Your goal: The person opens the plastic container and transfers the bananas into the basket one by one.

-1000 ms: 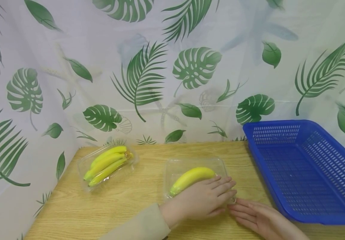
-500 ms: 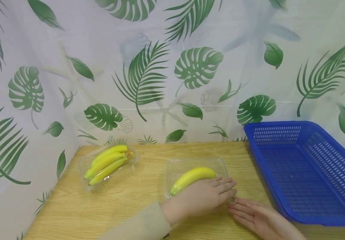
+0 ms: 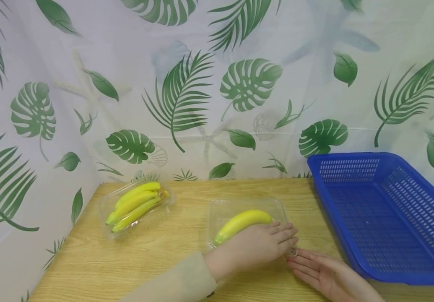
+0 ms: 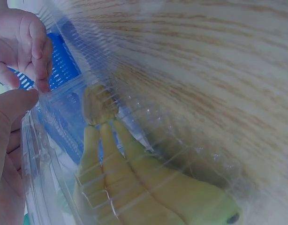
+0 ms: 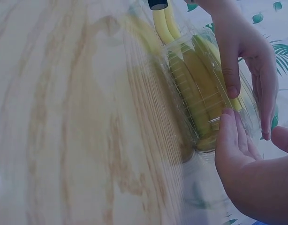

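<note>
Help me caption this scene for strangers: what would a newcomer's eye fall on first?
Most likely the blue basket at the right of the head view. The yellow bananas would probably come next, in two clear boxes: the left box and the middle box. Then perhaps the hands, with the left hand across the middle box and the right hand at its near right corner.

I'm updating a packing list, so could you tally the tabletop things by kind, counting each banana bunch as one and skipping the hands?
Banana bunches: 2
Clear plastic containers: 2
Blue basket: 1
Total: 5
</note>
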Demonstrator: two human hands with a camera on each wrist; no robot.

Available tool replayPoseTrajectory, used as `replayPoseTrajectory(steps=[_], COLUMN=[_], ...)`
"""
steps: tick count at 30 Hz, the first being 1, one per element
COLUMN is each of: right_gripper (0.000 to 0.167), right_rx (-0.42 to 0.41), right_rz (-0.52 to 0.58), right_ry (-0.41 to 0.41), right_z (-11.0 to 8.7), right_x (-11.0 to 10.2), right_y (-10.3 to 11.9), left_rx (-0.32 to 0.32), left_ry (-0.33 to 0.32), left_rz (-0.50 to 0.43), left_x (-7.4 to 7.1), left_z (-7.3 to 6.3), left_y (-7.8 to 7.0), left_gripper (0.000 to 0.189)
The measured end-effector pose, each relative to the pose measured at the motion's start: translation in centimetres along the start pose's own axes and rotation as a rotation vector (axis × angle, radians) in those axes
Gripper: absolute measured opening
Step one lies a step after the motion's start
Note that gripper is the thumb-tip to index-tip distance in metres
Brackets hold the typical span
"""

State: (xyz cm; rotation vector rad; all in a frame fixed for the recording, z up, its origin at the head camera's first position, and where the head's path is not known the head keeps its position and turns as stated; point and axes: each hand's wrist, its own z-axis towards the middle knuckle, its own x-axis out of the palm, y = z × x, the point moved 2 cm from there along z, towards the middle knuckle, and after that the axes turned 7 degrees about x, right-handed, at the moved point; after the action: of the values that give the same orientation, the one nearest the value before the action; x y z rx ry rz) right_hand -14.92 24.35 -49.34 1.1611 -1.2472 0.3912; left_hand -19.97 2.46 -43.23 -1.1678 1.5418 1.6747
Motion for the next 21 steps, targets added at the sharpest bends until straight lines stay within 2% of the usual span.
replayPoseTrajectory(steps=[8,16,21], right_gripper=[0.049,0.048,0.042], right_rx=[-0.025,-0.068,-0.085], right_rz=[-0.053,-0.111,-0.139], right_ry=[-0.100,-0.103,-0.170], right_z=[0.1,0.3,0.5], right_x=[-0.3,-0.8,-1.1], right_y=[-0.1,-0.5,-0.8], left_rx=[0.005,0.003,0.006], left_ry=[-0.006,-0.010,-0.030], left_rz=[-0.013,-0.019,-0.019], left_x=[-0.3,0.0,0.2], left_z=[0.1,0.3,0.4], left_y=[0.2,0.2,0.1], left_gripper=[0.046,0.045,0.045])
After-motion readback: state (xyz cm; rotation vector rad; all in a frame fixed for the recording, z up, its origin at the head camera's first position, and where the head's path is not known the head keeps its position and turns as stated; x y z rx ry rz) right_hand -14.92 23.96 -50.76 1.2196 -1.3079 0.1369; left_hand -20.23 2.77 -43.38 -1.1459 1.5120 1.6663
